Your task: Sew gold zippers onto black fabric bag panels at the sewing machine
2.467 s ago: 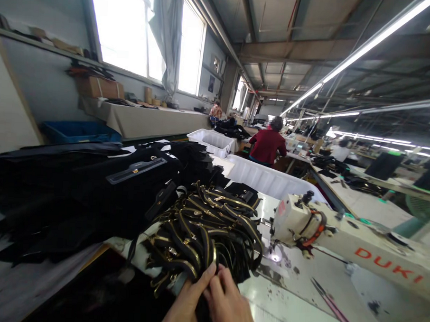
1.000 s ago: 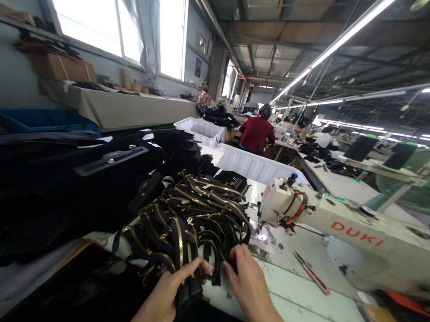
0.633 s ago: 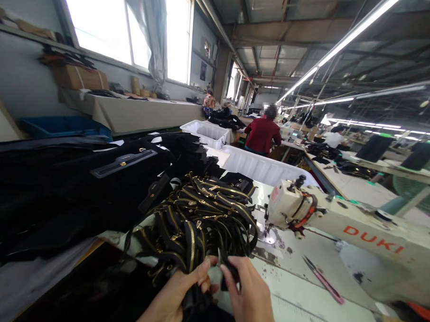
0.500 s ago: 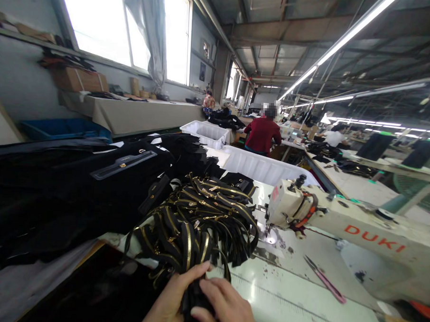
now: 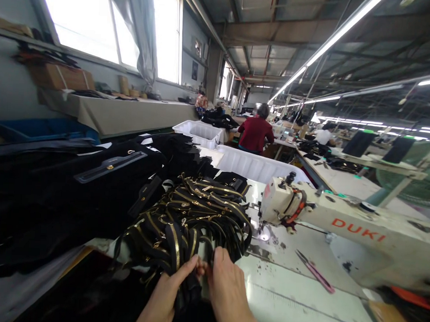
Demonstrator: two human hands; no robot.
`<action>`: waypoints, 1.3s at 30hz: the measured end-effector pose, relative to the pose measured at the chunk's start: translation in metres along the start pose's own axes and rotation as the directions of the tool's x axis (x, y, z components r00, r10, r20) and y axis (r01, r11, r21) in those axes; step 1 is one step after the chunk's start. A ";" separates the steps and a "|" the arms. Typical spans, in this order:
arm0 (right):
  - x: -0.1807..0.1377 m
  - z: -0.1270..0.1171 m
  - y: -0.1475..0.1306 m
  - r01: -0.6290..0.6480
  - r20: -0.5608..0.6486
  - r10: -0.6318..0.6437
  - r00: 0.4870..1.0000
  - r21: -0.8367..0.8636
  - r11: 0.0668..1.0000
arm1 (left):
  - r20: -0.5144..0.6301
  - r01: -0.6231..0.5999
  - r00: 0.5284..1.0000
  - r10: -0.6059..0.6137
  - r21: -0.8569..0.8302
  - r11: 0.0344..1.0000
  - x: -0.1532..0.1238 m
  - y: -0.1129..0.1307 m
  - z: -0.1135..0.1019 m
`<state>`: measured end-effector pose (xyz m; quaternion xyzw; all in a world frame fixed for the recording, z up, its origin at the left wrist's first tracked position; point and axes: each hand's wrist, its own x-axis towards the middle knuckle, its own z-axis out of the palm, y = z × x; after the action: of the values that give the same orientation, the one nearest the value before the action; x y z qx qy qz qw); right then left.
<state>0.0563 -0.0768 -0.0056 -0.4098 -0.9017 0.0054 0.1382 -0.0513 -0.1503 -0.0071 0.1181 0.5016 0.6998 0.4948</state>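
Observation:
A heap of black zippers with gold teeth and gold pulls lies on the pale sewing table, left of the needle area. At its near edge, my left hand is closed around hanging black zipper ends, thumb on top. My right hand is beside it, its fingers pinched at a black zipper tape; the fingertips are partly hidden. To the right stands a sewing machine marked DUKI. Pink-handled snips rest on the table in front of it.
Black fabric pieces are piled on the left, one bearing a strip with a gold fitting. White plastic bins stand behind the machine. Farther back, a person in a red top sits facing away. Thread cones stand at right.
My right hand has risen slightly and turned, its fingers now pinched at a tape near the heap. My left hand keeps its hold. The whole view has shifted a little.

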 end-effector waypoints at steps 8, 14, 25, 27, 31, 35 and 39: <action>-0.007 0.004 -0.001 0.016 -0.047 -0.021 0.999 -0.112 0.994 | 0.004 0.022 1.000 -0.022 0.075 0.997 0.001 0.001 0.000; -0.025 0.001 0.000 0.313 -0.085 -0.317 0.945 -0.058 0.948 | -0.095 0.029 0.995 -0.041 -0.130 0.991 -0.004 0.005 0.008; -0.017 0.004 -0.009 0.179 -0.194 -0.176 0.965 -0.002 0.984 | -0.121 0.079 0.986 -0.112 -0.253 0.964 -0.006 0.013 0.017; -0.016 0.006 -0.011 0.259 -0.301 -0.251 0.920 -0.014 0.966 | -0.087 0.085 0.990 -0.107 -0.228 0.970 -0.005 0.011 0.015; -0.010 -0.012 -0.003 0.515 -0.302 -0.502 0.811 -0.040 0.856 | -0.163 0.080 0.981 -0.109 -0.170 0.982 -0.005 0.006 0.009; -0.002 -0.040 0.013 0.509 -0.164 -0.483 0.860 0.216 0.833 | -0.192 0.042 0.979 -0.068 -0.137 0.990 -0.008 0.004 0.011; 0.014 -0.039 0.010 0.043 -0.024 -0.037 0.999 0.340 0.940 | -0.176 0.056 0.981 -0.084 -0.158 0.986 -0.011 0.003 0.018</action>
<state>0.0653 -0.0639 0.0341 -0.3613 -0.8942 0.1548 0.2145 -0.0359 -0.1491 0.0072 -0.0021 0.4935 0.7262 0.4787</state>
